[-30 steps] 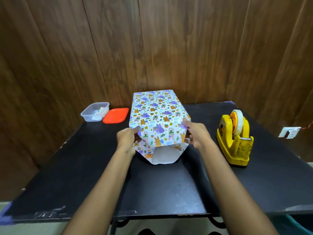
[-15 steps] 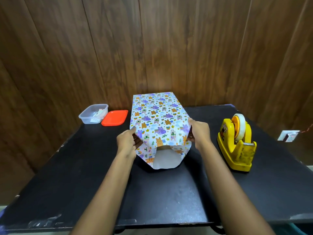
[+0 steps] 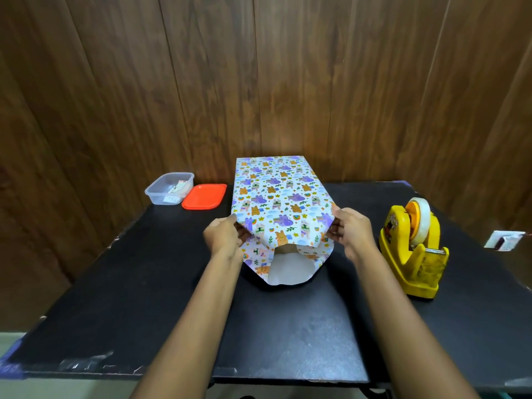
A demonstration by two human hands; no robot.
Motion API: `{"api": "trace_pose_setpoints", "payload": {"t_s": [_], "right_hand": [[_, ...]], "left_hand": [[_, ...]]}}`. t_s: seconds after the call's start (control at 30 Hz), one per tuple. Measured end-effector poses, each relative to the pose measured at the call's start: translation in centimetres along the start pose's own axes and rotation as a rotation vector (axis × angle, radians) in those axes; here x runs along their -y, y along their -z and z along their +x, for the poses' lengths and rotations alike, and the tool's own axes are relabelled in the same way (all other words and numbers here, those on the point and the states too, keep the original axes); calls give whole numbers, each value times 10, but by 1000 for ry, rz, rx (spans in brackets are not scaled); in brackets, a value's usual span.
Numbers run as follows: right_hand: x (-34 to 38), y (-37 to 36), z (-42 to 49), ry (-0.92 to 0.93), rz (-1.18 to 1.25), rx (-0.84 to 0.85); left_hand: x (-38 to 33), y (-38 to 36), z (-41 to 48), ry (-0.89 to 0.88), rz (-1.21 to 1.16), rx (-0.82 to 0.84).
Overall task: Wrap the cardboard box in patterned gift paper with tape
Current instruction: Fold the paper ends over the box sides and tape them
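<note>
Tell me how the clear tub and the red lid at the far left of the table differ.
The tub is see-through; the lid is solid orange-red. The tub is deep, with raised walls; the lid is flat. The tub holds a few small paper items; the lid carries nothing. Both are rounded rectangles, and they lie side by side on the black table near the wall.
</note>
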State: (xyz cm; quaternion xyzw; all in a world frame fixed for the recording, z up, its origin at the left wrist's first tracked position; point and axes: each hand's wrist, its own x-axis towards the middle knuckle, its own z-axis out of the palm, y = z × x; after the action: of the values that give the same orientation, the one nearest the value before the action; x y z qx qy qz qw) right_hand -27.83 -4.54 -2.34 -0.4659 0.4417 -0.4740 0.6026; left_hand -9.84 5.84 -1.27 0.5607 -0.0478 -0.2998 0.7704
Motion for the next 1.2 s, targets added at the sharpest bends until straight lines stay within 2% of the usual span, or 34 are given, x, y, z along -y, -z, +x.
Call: {"api": "trace_pose_setpoints", "payload": {"t_s": [0.13,0.27,0.43,0.57,0.7,0.87,1.0,1.2], "right_hand": [[4,-3,-2,-23,-51,21],[1,-1,-4,17,-88,55],[1,0,-7,10,-136,125],[-3,-4,-10,-5,-33,169],[-5,0,-9,22,8,190],[-12,2,-4,24,-3,214],[-17,3,-4,22,-2,254],[-24,6,4,29,-6,291]], "left_hand": [[3,2,-2,6,-50,5],[6,2,-6,31,-52,90],[18,11,1,-123,35,131],[30,10,3,-181,-1,96],[35,11,6,-120,-97,190],[41,12,15,-222,-8,184],[43,11,14,-188,-57,233],[40,21,20,-243,148,314]]}}
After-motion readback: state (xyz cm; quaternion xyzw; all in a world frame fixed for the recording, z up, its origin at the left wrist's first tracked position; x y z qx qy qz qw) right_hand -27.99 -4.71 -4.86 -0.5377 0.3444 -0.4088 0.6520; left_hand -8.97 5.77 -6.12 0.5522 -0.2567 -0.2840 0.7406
